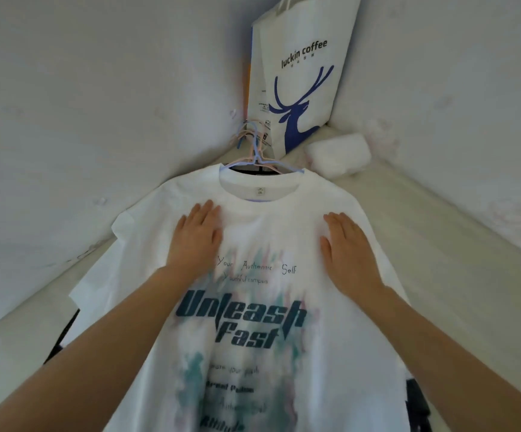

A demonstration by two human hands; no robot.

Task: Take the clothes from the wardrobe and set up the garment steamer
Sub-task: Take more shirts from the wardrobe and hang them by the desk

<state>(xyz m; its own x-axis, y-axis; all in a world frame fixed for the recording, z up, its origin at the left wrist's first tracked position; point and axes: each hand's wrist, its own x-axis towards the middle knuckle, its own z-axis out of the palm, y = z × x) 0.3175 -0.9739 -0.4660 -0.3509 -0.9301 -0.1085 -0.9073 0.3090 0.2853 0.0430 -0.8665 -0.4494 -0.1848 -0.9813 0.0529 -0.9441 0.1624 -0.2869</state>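
Observation:
A white T-shirt [259, 226] with dark teal lettering lies spread flat on a pale surface, its collar pointing away from me. Pink and blue hangers [257, 154] stick out of the collar, and a dark garment shows beneath it. My left hand [195, 236] rests flat on the shirt's chest left of the collar, fingers straight. My right hand [348, 247] lies flat on the right side of the chest, fingers straight too. No garment steamer is in view.
A white paper bag [299, 70] with a blue deer print leans in the corner of two white walls. A white folded bundle [337, 157] lies to the right of the hangers. Dark fabric [418, 406] shows at the shirt's lower right edge.

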